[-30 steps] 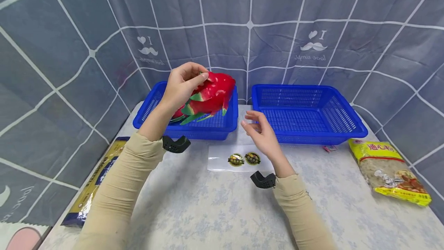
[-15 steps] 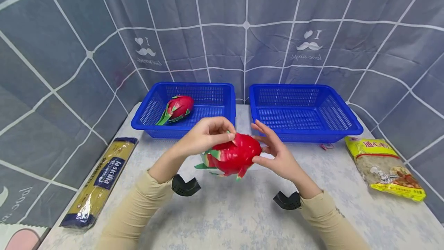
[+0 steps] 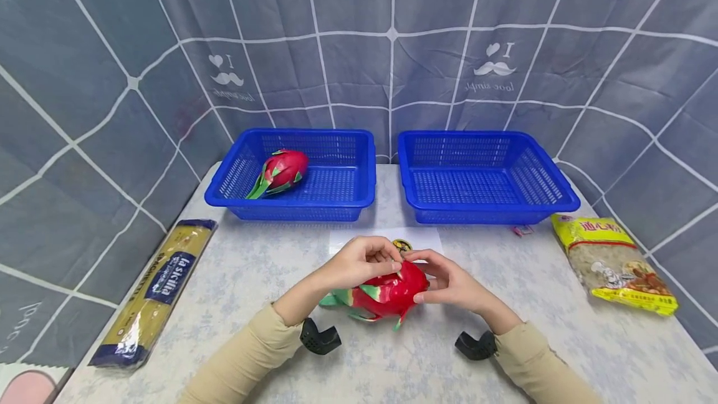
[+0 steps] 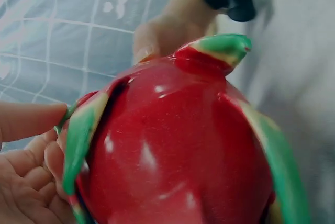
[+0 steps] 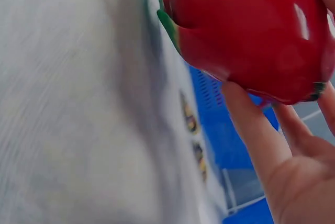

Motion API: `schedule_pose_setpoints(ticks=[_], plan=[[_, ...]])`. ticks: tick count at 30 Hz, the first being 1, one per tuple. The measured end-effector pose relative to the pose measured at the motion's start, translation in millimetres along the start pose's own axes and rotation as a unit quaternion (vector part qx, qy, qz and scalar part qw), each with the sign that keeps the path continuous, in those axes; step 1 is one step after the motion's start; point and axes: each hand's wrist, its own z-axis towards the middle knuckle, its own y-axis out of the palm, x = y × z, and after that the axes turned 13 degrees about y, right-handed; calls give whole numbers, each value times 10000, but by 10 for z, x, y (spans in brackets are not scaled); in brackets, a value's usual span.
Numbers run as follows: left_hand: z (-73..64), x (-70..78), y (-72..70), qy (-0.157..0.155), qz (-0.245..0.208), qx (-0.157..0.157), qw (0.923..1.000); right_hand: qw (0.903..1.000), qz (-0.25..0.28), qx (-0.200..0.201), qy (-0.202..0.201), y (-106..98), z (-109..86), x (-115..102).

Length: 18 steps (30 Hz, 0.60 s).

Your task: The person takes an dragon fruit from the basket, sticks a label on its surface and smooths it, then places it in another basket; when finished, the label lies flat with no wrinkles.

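Over the near middle of the table, in the head view, is a red dragon fruit [image 3: 389, 295] with green-tipped scales. My left hand [image 3: 361, 262] pinches one of its scales between thumb and fingers; the left wrist view shows that thumb at the scale beside the shiny red skin [image 4: 172, 145]. At the fruit's rounded right end, my right hand [image 3: 457, 282] curls round it, its thumb [image 5: 256, 130] touching the skin in the right wrist view. A second dragon fruit [image 3: 286, 170] lies in the left blue basket [image 3: 303, 209], leaves toward the front left.
Right of that basket stands another blue basket [image 3: 482, 214]. A spaghetti pack [image 3: 154, 295] lies at the left edge, a yellow food bag [image 3: 614, 267] at the right. Behind the hands is a white sheet [image 3: 348, 239] with round stickers. A small pink wrapper [image 3: 521, 230] lies nearby.
The left hand has carried the dragon fruit from above the left basket, rightward and down toward the near table. My right hand has moved in and now holds its right end.
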Motion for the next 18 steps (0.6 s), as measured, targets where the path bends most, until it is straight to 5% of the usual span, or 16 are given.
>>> schedule_pose_setpoints(ticks=[5,10,13,18], plan=[[-57,-92,124,438,797,238,9956,9986,268,-430,170,-26,5,101],[-197,-207,141,988,1564,733,9800,9991,90,-400,102,-44,13,118],[-348,-299,127,1202,1748,913,9730,9994,-254,-209,99,-55,9,121],[-609,-458,112,1215,1750,944,9725,9977,-643,65,210,-70,-5,150]])
